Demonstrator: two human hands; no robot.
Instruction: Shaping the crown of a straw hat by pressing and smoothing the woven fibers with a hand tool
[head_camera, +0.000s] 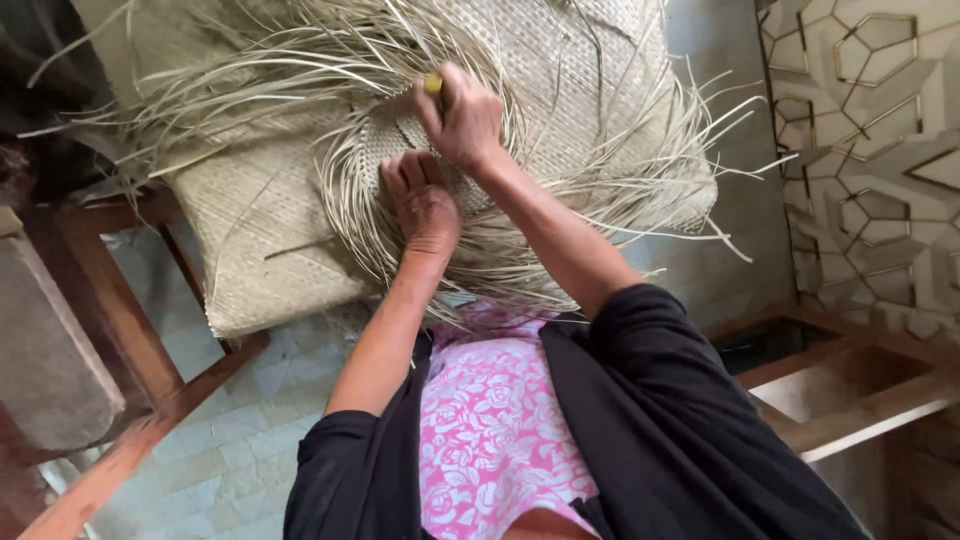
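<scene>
A pale tiled floor (250, 400) fills the lower left, with a patterned geometric wall (880, 150) at 3 o'clock. A wooden chair (150, 350) at 9 o'clock carries a stack of woven mats (260, 240). On it lies a half-woven straw piece (400, 140), loose strands (620, 180) fanning all round. The left hand (425, 205) presses it, fingers curled shut on strands. At 12 o'clock the right hand (465, 115) grips a small yellow tool (433, 84)

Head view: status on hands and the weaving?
Right hand shut on a yellow-tipped tool, at the woven piece. Left hand pressed flat on the weave, fingers curled. Loose strips fan around both hands; finished mat underneath.
</scene>
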